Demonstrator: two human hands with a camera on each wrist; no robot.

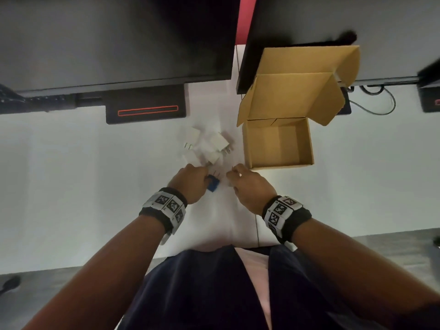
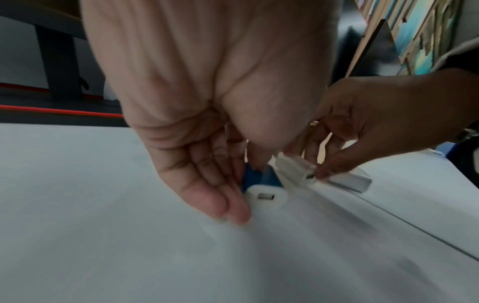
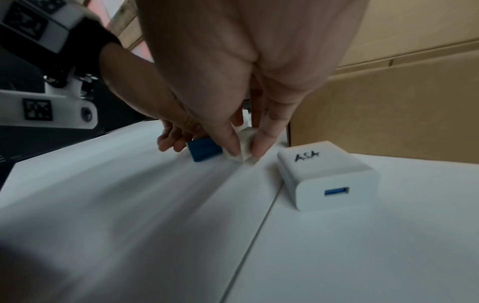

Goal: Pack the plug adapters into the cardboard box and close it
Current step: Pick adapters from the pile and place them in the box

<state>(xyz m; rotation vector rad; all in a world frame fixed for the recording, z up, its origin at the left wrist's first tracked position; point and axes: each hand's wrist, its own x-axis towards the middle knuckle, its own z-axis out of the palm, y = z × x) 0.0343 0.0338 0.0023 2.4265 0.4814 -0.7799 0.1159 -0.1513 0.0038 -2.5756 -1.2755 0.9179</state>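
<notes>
An open cardboard box (image 1: 278,160) stands on the white table with its lid (image 1: 292,96) raised behind it. Left of the box lies a pile of white plug adapters (image 1: 209,146). My left hand (image 1: 206,180) grips a blue adapter (image 1: 212,185) (image 2: 255,178) on the table; its white end with a USB port (image 2: 267,196) faces the left wrist camera. My right hand (image 1: 230,177) pinches a white adapter (image 3: 243,143) (image 2: 298,170) between thumb and fingers, just right of the blue one (image 3: 204,150). Another white adapter marked "ASA" (image 3: 326,176) lies loose beside the box wall (image 3: 388,112).
Two dark monitors (image 1: 114,39) hang over the far side of the table, with a black base with a red line (image 1: 147,110) below the left one. Cables (image 1: 376,101) run behind the box. The table's near edge (image 1: 71,263) lies by my lap.
</notes>
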